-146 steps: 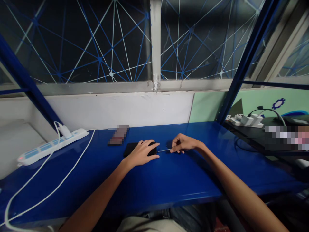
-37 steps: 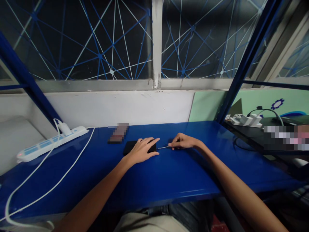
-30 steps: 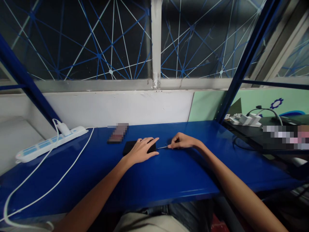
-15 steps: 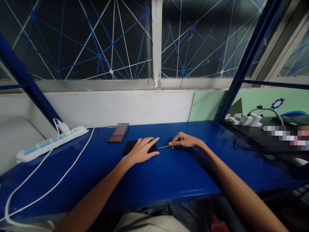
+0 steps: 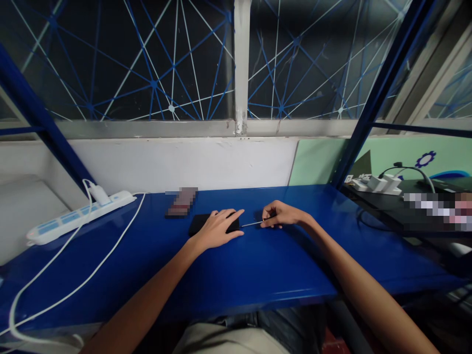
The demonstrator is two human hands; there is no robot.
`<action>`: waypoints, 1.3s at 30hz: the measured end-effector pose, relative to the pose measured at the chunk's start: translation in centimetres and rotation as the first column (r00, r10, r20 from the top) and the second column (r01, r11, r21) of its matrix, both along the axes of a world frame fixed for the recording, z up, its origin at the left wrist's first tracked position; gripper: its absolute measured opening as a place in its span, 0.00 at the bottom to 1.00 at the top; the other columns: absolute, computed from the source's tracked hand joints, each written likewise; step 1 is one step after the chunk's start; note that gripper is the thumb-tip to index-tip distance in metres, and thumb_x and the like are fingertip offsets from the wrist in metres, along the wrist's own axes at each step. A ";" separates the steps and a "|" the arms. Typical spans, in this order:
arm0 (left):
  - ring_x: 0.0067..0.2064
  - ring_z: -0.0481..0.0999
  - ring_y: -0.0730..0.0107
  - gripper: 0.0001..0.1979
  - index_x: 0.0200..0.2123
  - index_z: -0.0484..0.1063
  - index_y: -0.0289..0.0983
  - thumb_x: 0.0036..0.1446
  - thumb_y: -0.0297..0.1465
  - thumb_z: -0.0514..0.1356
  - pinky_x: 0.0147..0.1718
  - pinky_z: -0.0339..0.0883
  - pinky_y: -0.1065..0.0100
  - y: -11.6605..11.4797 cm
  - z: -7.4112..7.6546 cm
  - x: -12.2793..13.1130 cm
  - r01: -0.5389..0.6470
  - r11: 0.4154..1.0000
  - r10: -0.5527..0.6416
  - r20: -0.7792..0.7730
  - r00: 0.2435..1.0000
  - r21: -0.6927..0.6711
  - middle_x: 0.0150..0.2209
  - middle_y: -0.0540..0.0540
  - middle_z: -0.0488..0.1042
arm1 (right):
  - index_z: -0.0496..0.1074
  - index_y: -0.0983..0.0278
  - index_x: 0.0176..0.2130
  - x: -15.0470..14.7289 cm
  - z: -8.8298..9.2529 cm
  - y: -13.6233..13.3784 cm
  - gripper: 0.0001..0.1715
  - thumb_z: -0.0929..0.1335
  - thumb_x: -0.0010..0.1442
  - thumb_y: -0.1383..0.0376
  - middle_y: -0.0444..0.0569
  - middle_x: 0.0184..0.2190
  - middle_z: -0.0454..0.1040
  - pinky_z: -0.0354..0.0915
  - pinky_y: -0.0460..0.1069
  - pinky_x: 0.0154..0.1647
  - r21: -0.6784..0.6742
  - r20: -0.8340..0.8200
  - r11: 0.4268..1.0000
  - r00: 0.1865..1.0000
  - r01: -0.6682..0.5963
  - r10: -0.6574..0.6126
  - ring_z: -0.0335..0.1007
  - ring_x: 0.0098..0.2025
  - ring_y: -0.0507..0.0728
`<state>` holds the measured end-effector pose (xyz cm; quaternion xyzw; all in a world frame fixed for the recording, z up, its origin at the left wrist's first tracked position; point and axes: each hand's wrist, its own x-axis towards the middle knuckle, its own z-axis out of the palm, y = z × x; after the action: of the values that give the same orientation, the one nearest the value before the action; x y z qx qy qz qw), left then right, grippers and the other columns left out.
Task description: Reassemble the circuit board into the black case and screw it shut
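Note:
My left hand (image 5: 220, 229) lies over a flat black box (image 5: 197, 223) on the blue table, fingers stretched out and thumb apart. It covers the middle of the box, so only the left part and a bit of the right end show. To the right, my right hand (image 5: 279, 214) is closed round the dark handle of what looks like a small screwdriver (image 5: 252, 224). Its thin metal shaft points left, with the tip at or just beside the box's right end. Whether the tip touches the box I cannot tell.
A blurred phone-like slab (image 5: 182, 202) lies behind the box. At the left, a white power strip (image 5: 81, 216) trails a white cable (image 5: 110, 268) across the blue table (image 5: 258, 275). Blue metal posts stand on both sides; chargers (image 5: 383, 183) sit on a black surface at the right.
My right hand has shifted very slightly right and its fingers have curled differently round the handle. The left hand and the box look the same.

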<state>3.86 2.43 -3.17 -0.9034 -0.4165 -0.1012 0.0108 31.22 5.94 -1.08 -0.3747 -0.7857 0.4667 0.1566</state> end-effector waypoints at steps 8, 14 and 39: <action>0.63 0.60 0.48 0.32 0.67 0.47 0.49 0.64 0.52 0.48 0.56 0.54 0.47 -0.1 0.2 0.1 -0.003 1.000 0.003 -0.008 1.000 -0.022 0.64 0.40 0.60 | 0.77 0.69 0.28 0.1 0.1 0.0 0.31 0.66 0.57 0.44 0.39 0.15 0.59 0.47 0.45 0.19 0.105 0.077 0.994 0.997 -0.004 -0.004 0.49 0.18 0.47; 0.62 0.62 0.49 0.32 0.67 0.48 0.48 0.64 0.52 0.48 0.55 0.55 0.49 0.0 0.1 0.0 0.002 1.000 -0.002 -0.003 1.000 0.009 0.63 0.40 0.61 | 0.74 0.67 0.31 -0.2 0.3 -0.3 0.23 0.74 0.47 0.50 0.40 0.20 0.66 0.52 0.44 0.20 0.084 0.032 0.996 0.999 0.013 -0.015 0.56 0.20 0.47; 0.61 0.62 0.50 0.31 0.66 0.52 0.47 0.64 0.51 0.48 0.54 0.56 0.50 -0.1 -0.1 0.2 -0.005 0.999 0.006 -0.011 1.000 0.043 0.62 0.40 0.62 | 0.73 0.68 0.28 0.1 -0.4 0.2 0.23 0.74 0.49 0.50 0.42 0.19 0.69 0.56 0.44 0.18 0.001 0.003 1.000 1.000 -0.027 0.027 0.58 0.18 0.47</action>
<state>4.04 2.29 -3.22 -0.9024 -0.4167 -0.1050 0.0330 31.30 6.13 -1.48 -0.3645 -0.7912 0.4678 0.1494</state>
